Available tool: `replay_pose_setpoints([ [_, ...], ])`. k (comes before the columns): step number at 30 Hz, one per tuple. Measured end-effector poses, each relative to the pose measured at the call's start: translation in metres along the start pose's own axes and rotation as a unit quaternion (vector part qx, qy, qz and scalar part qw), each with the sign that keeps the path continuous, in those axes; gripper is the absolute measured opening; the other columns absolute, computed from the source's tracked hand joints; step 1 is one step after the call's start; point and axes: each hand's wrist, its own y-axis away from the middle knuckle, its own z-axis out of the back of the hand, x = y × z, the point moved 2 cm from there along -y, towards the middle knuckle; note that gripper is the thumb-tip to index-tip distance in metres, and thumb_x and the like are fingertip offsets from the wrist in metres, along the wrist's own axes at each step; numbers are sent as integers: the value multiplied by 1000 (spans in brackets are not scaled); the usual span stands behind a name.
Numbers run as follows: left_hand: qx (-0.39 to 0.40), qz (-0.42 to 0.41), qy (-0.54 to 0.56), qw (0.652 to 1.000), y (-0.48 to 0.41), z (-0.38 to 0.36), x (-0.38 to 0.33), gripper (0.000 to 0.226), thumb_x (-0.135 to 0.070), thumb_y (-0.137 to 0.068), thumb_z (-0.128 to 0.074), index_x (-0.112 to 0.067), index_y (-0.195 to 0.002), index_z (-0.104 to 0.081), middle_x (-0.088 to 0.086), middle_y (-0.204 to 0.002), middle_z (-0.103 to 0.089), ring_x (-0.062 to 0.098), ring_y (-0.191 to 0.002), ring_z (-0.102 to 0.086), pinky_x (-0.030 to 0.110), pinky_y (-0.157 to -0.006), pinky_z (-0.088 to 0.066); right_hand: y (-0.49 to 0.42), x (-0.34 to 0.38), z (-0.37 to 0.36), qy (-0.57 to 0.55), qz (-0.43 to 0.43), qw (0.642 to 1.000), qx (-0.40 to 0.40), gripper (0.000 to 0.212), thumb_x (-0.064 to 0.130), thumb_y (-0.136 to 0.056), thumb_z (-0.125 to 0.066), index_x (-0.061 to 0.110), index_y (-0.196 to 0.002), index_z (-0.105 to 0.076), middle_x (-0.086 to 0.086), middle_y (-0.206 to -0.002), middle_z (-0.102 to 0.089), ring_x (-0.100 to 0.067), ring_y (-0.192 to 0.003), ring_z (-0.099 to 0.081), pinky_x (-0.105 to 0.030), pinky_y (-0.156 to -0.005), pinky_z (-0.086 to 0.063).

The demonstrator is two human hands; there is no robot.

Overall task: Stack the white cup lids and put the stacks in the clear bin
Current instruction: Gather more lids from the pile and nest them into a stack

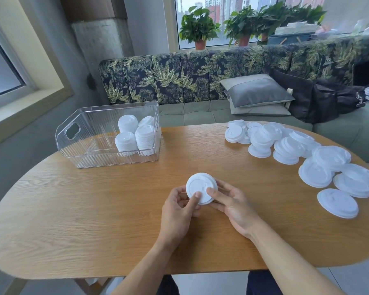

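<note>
Head view — left hand (pixel 177 207) and right hand (pixel 232 206) pinch one white lid (pixel 200 186), fingers (pixel 214 193) curled round it; loose lids (pixel 320 158) right of the fingers, clear bin (pixel 90 128) beyond, left.

a wooden oval worktop (pixel 94 209) is filling the foreground. behind it, a sofa (pixel 179 75) with a palm-leaf backrest and a green seat is running along the wall. a grey cushion (pixel 258 90) is resting on a paler cushion (pixel 260 110) on the seat, and a black bag (pixel 320 99) is lying just beside them. potted plants (pixel 198 26) are standing at the window (pixel 228 7) above the backrest.
</note>
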Motion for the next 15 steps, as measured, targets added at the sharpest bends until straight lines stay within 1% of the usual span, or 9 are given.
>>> replay_pose_setpoints([
  [4,3,-4,5,1000,0,0,1,47,-45,-84,-84,-20,-119,-63,5,-97,-78,21,-82,-76,28,-65,-60,1,2,-2,-25,6,999,-38,66,37,-74,-86,9,-130,-65,-12,-120,-76,-24,-112,-73,-32,-88,-60],
  [6,-1,-3,0,1000,-1,0,2,42,-48,-90,-78,-18,-115,-64,10,-88,-77,22,-75,-75,31,-64,-61,1,1,-2,-22,4,998,-52,62,40,-73,-85,10,-125,-68,-12,-118,-77,-22,-106,-75,-29,-83,-60],
  [8,-6,-1,-5,1000,-2,1,3,36,-48,-96,-70,-17,-112,-64,12,-79,-75,24,-68,-73,37,-65,-62,2,1,-2,-8,0,999,-42,51,40,-78,-83,12,-120,-74,-13,-116,-77,-21,-104,-75,-28,-83,-60],
  [10,-7,-2,-10,1000,-3,1,4,35,-49,-98,-67,-16,-110,-63,13,-75,-74,25,-65,-72,39,-65,-63,2,1,-2,6,-4,1000,-28,40,39,-85,-78,13,-116,-78,-13,-116,-77,-22,-105,-75,-30,-86,-59],
  [12,-4,-6,-13,1000,-3,2,3,36,-50,-97,-69,-17,-109,-63,13,-74,-74,25,-64,-71,38,-65,-62,2,1,-3,-3,-4,999,-33,43,39,-82,-80,12,-115,-77,-12,-114,-78,-21,-103,-75,-30,-85,-59],
  [15,3,-13,-11,1000,-1,3,1,39,-51,-95,-71,-15,-108,-63,15,-71,-72,24,-61,-68,36,-61,-60,2,3,-2,-22,-1,999,-50,53,40,-73,-84,10,-116,-73,-9,-106,-78,-18,-96,-74,-27,-78,-59],
])
